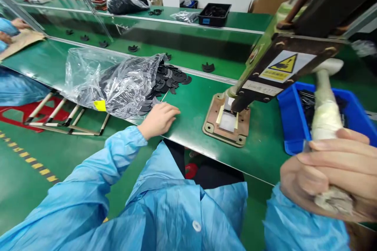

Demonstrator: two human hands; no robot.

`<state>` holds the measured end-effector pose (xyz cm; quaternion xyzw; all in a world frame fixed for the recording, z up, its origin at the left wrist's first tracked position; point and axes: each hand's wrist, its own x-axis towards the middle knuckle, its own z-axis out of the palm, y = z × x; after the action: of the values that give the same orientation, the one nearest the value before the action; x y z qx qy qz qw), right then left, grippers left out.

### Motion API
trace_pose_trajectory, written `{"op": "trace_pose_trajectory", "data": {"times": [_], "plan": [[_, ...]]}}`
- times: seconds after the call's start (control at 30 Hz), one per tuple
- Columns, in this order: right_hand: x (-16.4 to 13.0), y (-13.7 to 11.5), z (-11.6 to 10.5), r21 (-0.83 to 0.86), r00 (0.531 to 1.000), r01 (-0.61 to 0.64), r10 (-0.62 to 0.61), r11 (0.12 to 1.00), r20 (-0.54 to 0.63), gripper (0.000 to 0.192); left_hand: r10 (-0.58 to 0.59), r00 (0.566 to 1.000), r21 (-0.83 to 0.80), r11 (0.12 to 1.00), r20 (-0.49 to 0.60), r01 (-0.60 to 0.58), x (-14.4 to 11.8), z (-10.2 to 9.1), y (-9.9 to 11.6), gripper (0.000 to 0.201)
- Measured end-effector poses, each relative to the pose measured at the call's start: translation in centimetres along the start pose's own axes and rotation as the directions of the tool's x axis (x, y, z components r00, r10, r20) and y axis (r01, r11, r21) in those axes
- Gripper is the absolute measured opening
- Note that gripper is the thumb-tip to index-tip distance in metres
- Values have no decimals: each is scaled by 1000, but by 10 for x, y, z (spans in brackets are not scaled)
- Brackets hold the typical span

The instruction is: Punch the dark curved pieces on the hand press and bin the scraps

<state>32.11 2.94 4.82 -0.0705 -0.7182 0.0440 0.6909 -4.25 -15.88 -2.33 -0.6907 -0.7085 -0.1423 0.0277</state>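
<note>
My left hand (pixel 159 119) rests on the green bench at its front edge, fingers curled, just below a clear plastic bag (pixel 112 80) spilling flat black parts (pixel 167 80). Whether it holds a part is hidden. My right hand (pixel 330 178) grips the tape-wrapped lever handle (pixel 325 106) of a green hand press (pixel 282 47). The press head sits down on a small pale piece (pixel 228 119) on its metal base plate (pixel 212 125).
A blue bin (pixel 290 125) with dark parts stands right of the press. Single black parts lie on the belt behind. A black tray (pixel 214 15), another bag and a cardboard box sit at the back. A co-worker's blue sleeve shows at far left.
</note>
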Motion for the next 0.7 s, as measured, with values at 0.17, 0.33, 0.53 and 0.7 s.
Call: {"op": "trace_pose_trajectory", "data": {"times": [0.17, 0.33, 0.53, 0.7], "plan": [[-1, 9, 13, 59, 977, 124, -112, 990, -179, 50, -169, 984, 236, 960, 60, 151, -33, -34, -79, 58], [-1, 4, 7, 5, 998, 26, -26, 1000, -59, 52, -181, 975, 269, 953, 129, 141, -25, -22, -99, 54], [1, -1, 11, 15, 991, 19, -17, 1000, -129, 60, -134, 990, 133, 983, 53, 126, 10, 12, -71, 48], [2, -6, 10, 18, 997, -12, 13, 1000, -78, 54, -39, 999, 50, 998, 11, 38, 32, 16, -49, 36]]}}
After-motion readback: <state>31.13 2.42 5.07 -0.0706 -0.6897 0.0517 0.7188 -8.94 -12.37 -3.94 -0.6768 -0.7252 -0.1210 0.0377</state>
